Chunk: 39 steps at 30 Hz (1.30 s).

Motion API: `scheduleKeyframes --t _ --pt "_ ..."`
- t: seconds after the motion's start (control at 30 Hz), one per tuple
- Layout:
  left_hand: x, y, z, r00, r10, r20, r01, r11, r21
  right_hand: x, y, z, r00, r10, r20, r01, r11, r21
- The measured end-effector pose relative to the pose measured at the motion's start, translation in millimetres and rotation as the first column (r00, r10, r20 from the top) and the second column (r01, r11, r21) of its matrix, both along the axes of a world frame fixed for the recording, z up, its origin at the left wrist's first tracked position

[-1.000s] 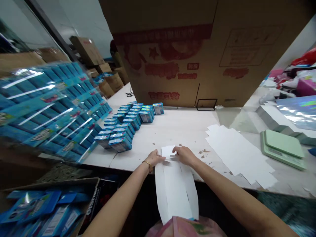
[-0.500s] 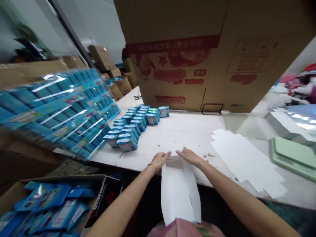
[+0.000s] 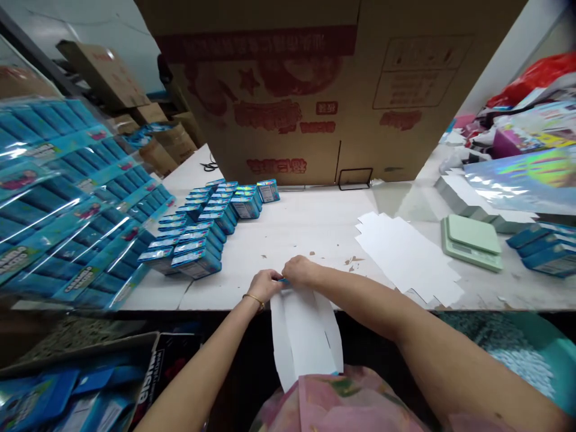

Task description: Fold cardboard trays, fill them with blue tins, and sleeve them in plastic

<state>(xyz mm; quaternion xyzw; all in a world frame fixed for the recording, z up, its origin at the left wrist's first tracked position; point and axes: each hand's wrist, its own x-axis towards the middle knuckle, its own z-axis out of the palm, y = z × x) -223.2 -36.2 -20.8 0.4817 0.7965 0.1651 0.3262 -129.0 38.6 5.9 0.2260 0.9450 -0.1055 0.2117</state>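
A white folded carton with its inside facing up reaches from the table edge to my lap. At its far end my left hand pinches the left corner, a bracelet on its wrist. Close beside it, my right hand has its fingers curled over the same far edge. A bit of blue shows between the two hands. To the left, small blue boxes stand in rows on the white table. Flat white card sheets lie to the right.
A large brown carton stands at the back. Clear-wrapped blue packs are stacked at the left, above an open box of blue cartons. On the right are a green scale, more blue boxes and a teal basin.
My right hand has moved left, close to my left hand, and curled over the carton's far end. The head view has turned to the right.
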Motion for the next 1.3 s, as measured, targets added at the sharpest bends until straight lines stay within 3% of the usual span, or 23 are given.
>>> scheduleKeyframes --t 0.07,0.13,0.23,0.3,0.37,0.53,0.67,0.87,0.93,1.0,1.07,1.13,1.17,1.23,1.3 --pt "8.4 -9.6 15.4 0.997 -0.015 -0.081 0.018 0.999 0.041 -0.6 0.8 -2.0 0.999 -0.046 -0.002 0.046 0.999 -0.004" --pt "23.7 -29.6 31.3 0.972 -0.024 -0.232 0.072 0.977 0.201 8.4 12.0 -2.0 0.991 -0.134 0.008 0.134 0.991 0.010" --pt "55.1 -71.1 42.5 0.902 -0.082 -0.423 0.291 0.840 0.457 36.0 39.4 -1.6 0.950 -0.310 0.028 0.309 0.950 0.034" --pt "73.4 -92.4 35.3 0.858 -0.172 -0.484 0.422 0.773 0.473 55.5 54.8 -3.0 0.905 -0.424 0.035 0.423 0.905 0.045" --pt "82.5 -98.8 18.0 0.812 -0.169 -0.559 0.469 0.759 0.452 69.8 63.0 -5.6 0.855 -0.518 0.038 0.516 0.855 0.044" --pt "63.6 -67.9 -24.8 0.743 -0.078 -0.665 0.455 0.788 0.415 83.0 61.7 -10.2 0.753 -0.655 0.062 0.657 0.753 -0.020" --pt "46.9 -54.0 -33.1 0.736 -0.089 -0.671 0.484 0.762 0.431 86.1 61.5 -11.2 0.711 -0.698 0.082 0.703 0.707 -0.080" --pt "43.3 -54.3 -37.0 0.709 0.015 -0.705 0.475 0.728 0.494 85.1 67.2 -0.8 0.681 -0.727 0.082 0.732 0.676 -0.082" --pt "40.7 -50.2 -38.6 0.702 0.028 -0.712 0.469 0.734 0.491 88.8 59.6 9.3 0.690 -0.723 0.046 0.724 0.687 -0.059" --pt "37.4 -44.9 -39.7 0.701 0.012 -0.713 0.469 0.745 0.474 95.3 43.4 17.0 0.737 -0.657 -0.159 0.668 0.744 0.025" --pt "34.4 -40.3 -40.3 0.711 -0.029 -0.703 0.475 0.757 0.449 102.2 21.7 16.9 0.814 -0.408 -0.414 0.499 0.856 0.138" --pt "32.6 -37.6 -40.2 0.730 -0.083 -0.679 0.481 0.767 0.423 106.3 1.5 6.9 0.855 -0.099 -0.510 0.253 0.937 0.242" --pt "32.3 -36.8 -39.8 0.738 -0.107 -0.666 0.483 0.773 0.411 106.9 -6.0 -1.1 0.872 -0.003 -0.489 0.151 0.953 0.263" --pt "32.5 -35.8 -38.2 0.746 -0.135 -0.652 0.474 0.796 0.377 105.1 -13.6 -18.9 0.905 0.063 -0.421 0.064 0.958 0.280" --pt "33.5 -33.9 -36.0 0.734 -0.157 -0.661 0.454 0.838 0.305 101.4 -12.4 -34.0 0.920 0.035 -0.389 0.081 0.957 0.279"
